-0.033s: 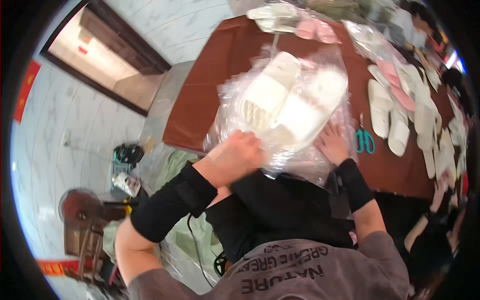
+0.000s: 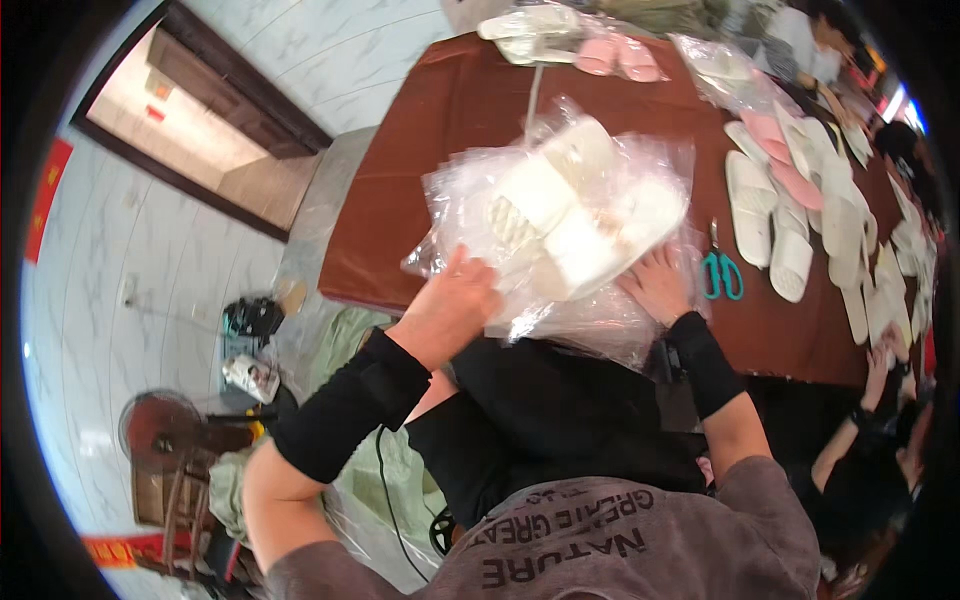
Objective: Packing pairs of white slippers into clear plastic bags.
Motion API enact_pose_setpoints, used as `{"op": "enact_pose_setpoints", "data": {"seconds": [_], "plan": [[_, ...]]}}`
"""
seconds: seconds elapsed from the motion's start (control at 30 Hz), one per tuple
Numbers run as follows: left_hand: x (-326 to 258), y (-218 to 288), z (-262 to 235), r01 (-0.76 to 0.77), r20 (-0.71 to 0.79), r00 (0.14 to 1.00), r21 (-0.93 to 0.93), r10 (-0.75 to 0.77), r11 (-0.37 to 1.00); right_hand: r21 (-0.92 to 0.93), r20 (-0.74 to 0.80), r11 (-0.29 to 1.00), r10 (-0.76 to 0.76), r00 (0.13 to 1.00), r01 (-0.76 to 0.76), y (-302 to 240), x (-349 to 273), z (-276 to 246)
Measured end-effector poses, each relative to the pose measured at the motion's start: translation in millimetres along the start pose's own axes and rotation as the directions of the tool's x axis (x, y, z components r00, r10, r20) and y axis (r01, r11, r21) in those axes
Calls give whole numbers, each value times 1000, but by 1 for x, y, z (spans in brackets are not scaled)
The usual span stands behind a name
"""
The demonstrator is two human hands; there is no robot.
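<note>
Fingers of your left hand (image 2: 452, 300): curled and closed on the near-left edge of the clear plastic bag (image 2: 560, 215), thumb on top of the film, holding it just off the tabletop (image 2: 430, 130).

Fingers of your right hand (image 2: 660, 283): spread flat, palm down, pressing the near-right corner of the loose film stack (image 2: 600, 330) under the bag; no pinch on anything that you can see.

Item held: 1 clear plastic bag with 2 white slippers (image 2: 575, 205) inside, lying side by side.
- Position: directly ahead of both hands, between them, over the near edge of the brown tabletop.
- Long axis: runs from near-left to far-right, slanting away from your left hand; the ribbed soles face up at the near-left end.
- Nearer hand: left, already touching the bag at that near end. Your right hand lies beside the bag's near-right flank, on the film below it.

Outward from the bag:
- Teal-handled scissors (image 2: 722, 272), just right of your right hand, on the tabletop.
- Rows of white and pink slippers (image 2: 790, 200), loose, further right.
- More bagged slippers (image 2: 560, 30) at the far edge.
- Another person's hand (image 2: 880, 365) at the right rim, well apart from yours.
</note>
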State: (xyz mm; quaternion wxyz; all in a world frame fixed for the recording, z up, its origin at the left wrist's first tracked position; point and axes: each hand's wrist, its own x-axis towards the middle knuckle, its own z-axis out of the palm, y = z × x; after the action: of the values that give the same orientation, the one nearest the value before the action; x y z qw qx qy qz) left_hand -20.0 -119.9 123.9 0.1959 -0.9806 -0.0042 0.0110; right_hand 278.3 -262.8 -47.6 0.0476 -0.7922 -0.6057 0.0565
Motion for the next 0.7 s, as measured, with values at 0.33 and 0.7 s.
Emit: {"op": "enact_pose_setpoints", "data": {"seconds": [0.33, 0.7], "plan": [[44, 15, 125, 603, -95, 478, -688, -873, 405, 14, -262, 994, -100, 960, 107, 17, -7, 28], [53, 14, 183, 599, 171, 266, -801, -949, 24, 274, -128, 940, -175, 976, 205, 37, -15, 3]]}}
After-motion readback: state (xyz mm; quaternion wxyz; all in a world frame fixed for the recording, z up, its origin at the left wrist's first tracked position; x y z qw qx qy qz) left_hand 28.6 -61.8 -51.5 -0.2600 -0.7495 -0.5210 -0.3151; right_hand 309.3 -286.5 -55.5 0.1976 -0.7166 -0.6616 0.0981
